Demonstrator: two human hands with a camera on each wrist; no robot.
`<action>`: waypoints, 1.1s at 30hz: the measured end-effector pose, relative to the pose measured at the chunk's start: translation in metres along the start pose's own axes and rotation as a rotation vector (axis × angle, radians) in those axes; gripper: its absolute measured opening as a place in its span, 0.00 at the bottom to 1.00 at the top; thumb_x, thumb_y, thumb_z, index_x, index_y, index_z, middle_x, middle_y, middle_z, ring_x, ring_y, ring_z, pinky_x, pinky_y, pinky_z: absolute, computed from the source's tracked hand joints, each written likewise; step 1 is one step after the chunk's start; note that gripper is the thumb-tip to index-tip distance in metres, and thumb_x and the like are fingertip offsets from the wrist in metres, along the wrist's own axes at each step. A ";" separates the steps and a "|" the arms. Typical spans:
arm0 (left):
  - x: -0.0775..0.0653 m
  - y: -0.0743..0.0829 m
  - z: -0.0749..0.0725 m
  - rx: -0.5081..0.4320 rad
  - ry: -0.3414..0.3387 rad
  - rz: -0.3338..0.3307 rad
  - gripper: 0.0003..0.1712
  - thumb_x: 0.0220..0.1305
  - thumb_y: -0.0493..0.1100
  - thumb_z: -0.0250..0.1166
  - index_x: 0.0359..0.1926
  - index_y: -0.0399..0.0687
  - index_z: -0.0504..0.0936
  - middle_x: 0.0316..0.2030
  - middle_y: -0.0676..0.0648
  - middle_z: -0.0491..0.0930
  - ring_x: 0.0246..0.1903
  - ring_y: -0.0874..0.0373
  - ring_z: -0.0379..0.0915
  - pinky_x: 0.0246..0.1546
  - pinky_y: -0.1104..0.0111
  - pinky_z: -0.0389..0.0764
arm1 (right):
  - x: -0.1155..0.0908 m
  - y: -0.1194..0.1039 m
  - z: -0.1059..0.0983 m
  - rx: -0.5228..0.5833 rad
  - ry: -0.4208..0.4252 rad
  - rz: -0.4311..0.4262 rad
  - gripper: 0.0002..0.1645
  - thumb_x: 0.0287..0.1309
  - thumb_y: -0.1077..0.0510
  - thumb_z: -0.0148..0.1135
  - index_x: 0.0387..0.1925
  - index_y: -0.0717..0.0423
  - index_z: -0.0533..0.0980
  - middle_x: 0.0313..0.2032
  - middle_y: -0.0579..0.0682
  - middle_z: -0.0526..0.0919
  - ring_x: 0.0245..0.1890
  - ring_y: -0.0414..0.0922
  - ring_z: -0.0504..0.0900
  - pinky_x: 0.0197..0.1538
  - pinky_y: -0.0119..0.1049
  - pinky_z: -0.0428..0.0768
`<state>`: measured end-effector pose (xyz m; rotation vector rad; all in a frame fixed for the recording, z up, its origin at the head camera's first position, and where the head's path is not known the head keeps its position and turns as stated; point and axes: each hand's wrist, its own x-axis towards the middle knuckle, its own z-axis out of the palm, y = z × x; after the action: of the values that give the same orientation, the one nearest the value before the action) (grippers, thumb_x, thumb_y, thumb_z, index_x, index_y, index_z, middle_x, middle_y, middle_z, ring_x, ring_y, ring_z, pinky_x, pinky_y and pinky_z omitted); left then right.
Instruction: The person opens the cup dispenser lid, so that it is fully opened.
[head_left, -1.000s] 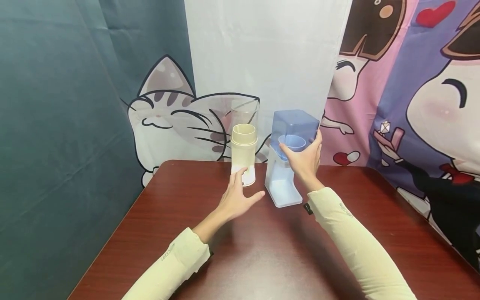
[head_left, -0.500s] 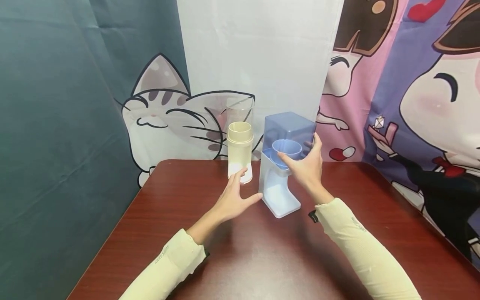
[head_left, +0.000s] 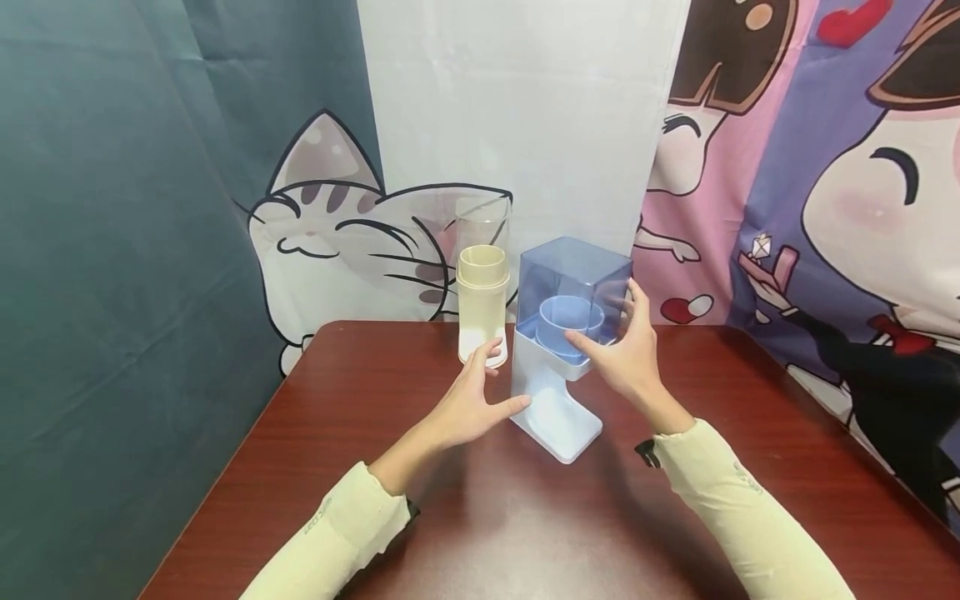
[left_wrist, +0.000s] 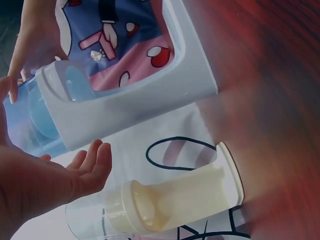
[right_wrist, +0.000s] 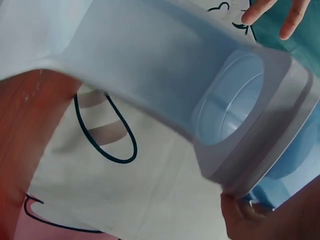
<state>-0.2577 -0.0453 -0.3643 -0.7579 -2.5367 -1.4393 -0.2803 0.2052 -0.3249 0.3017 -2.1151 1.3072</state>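
Note:
A pale blue-white dispenser (head_left: 542, 379) stands on the table, with a translucent blue box-shaped cover (head_left: 573, 258) over a blue ring. My right hand (head_left: 630, 360) grips its upper part from the right, thumb in front and fingers round the far side. In the right wrist view, the underside of the dispenser (right_wrist: 150, 55) shows a round opening. At its left my left hand (head_left: 467, 410) is held with spread, relaxed fingers, the thumb close to the dispenser's side; whether it touches I cannot tell. Nothing lies in that hand in the left wrist view.
Behind the left hand stands a cream cylindrical holder (head_left: 482, 312) with a clear tube (head_left: 483, 218) on top, left of the dispenser. The brown wooden table (head_left: 525, 533) ends at a back edge near a cartoon-printed cloth (head_left: 330, 225).
The dispenser has come nearer to me and turned slightly, with my right hand holding it throughout. My left hand has stayed almost in place, and the dispenser is now closer to its thumb.

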 end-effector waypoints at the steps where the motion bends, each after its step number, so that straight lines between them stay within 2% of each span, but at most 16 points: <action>1: 0.000 0.001 0.000 -0.010 -0.006 0.006 0.54 0.57 0.55 0.72 0.76 0.52 0.51 0.69 0.44 0.63 0.61 0.46 0.68 0.58 0.49 0.70 | -0.001 0.001 -0.002 0.003 -0.011 -0.008 0.64 0.45 0.54 0.79 0.75 0.54 0.49 0.63 0.62 0.72 0.56 0.61 0.77 0.54 0.52 0.78; 3: 0.001 0.002 0.001 -0.028 -0.014 0.017 0.55 0.57 0.54 0.73 0.76 0.50 0.50 0.69 0.43 0.63 0.61 0.45 0.68 0.58 0.48 0.70 | -0.003 0.002 -0.007 0.020 -0.033 -0.032 0.62 0.45 0.58 0.79 0.75 0.54 0.50 0.61 0.61 0.73 0.51 0.58 0.80 0.47 0.44 0.82; 5: 0.001 0.002 0.002 -0.038 -0.019 0.024 0.55 0.57 0.54 0.73 0.76 0.48 0.49 0.69 0.40 0.63 0.60 0.44 0.68 0.58 0.48 0.70 | -0.005 0.002 -0.010 0.047 -0.058 -0.057 0.60 0.45 0.62 0.78 0.74 0.54 0.51 0.58 0.60 0.75 0.45 0.55 0.81 0.39 0.36 0.81; 7: 0.001 0.002 0.002 -0.043 -0.025 0.020 0.56 0.57 0.53 0.73 0.76 0.47 0.48 0.69 0.40 0.63 0.60 0.45 0.69 0.58 0.49 0.71 | -0.007 0.003 -0.012 0.076 -0.093 -0.077 0.60 0.44 0.66 0.77 0.73 0.53 0.51 0.57 0.60 0.76 0.43 0.53 0.80 0.35 0.30 0.79; 9: 0.000 0.001 0.002 -0.043 -0.029 0.020 0.57 0.57 0.53 0.73 0.76 0.47 0.48 0.69 0.40 0.63 0.59 0.46 0.69 0.58 0.49 0.71 | -0.008 0.005 -0.013 0.101 -0.128 -0.098 0.60 0.44 0.69 0.76 0.74 0.54 0.51 0.58 0.63 0.75 0.43 0.55 0.80 0.36 0.27 0.78; 13: 0.000 0.004 0.001 -0.045 -0.029 0.034 0.59 0.55 0.53 0.74 0.77 0.47 0.46 0.69 0.41 0.62 0.60 0.48 0.69 0.60 0.49 0.69 | -0.007 0.009 -0.014 0.176 -0.192 -0.153 0.60 0.43 0.71 0.71 0.75 0.54 0.51 0.62 0.67 0.73 0.49 0.60 0.80 0.46 0.25 0.78; 16: 0.002 0.006 0.001 -0.049 -0.025 0.043 0.61 0.54 0.53 0.75 0.77 0.47 0.45 0.70 0.41 0.60 0.62 0.50 0.68 0.63 0.49 0.66 | -0.004 0.013 -0.015 0.264 -0.219 -0.196 0.58 0.42 0.71 0.69 0.75 0.52 0.53 0.61 0.65 0.74 0.48 0.57 0.81 0.48 0.26 0.79; 21: 0.006 0.003 0.003 -0.075 -0.016 0.011 0.61 0.54 0.51 0.75 0.77 0.45 0.44 0.70 0.40 0.59 0.61 0.50 0.68 0.64 0.51 0.65 | 0.004 0.023 -0.014 0.419 -0.285 -0.267 0.55 0.46 0.64 0.72 0.74 0.56 0.56 0.60 0.59 0.76 0.51 0.46 0.81 0.52 0.31 0.79; 25: 0.013 -0.002 0.006 -0.127 -0.021 -0.013 0.61 0.54 0.50 0.74 0.77 0.44 0.44 0.71 0.41 0.59 0.61 0.50 0.68 0.63 0.52 0.67 | 0.009 0.028 -0.013 0.499 -0.331 -0.309 0.54 0.49 0.52 0.76 0.72 0.60 0.56 0.59 0.56 0.77 0.54 0.47 0.79 0.56 0.33 0.77; 30: 0.022 -0.010 0.010 -0.180 -0.049 0.015 0.61 0.54 0.50 0.75 0.77 0.45 0.44 0.71 0.41 0.58 0.65 0.45 0.63 0.63 0.50 0.67 | 0.013 0.035 -0.012 0.608 -0.381 -0.321 0.57 0.48 0.45 0.77 0.72 0.60 0.57 0.58 0.62 0.76 0.55 0.50 0.77 0.58 0.36 0.77; 33: 0.027 -0.015 0.012 -0.186 -0.062 0.059 0.61 0.54 0.49 0.75 0.77 0.42 0.44 0.71 0.41 0.58 0.68 0.44 0.59 0.66 0.52 0.65 | 0.016 0.038 -0.011 0.656 -0.399 -0.316 0.59 0.46 0.43 0.77 0.73 0.59 0.57 0.59 0.58 0.75 0.56 0.49 0.75 0.60 0.35 0.74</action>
<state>-0.2865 -0.0317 -0.3729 -0.9103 -2.4256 -1.6740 -0.3073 0.2347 -0.3393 1.2030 -1.7586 1.8141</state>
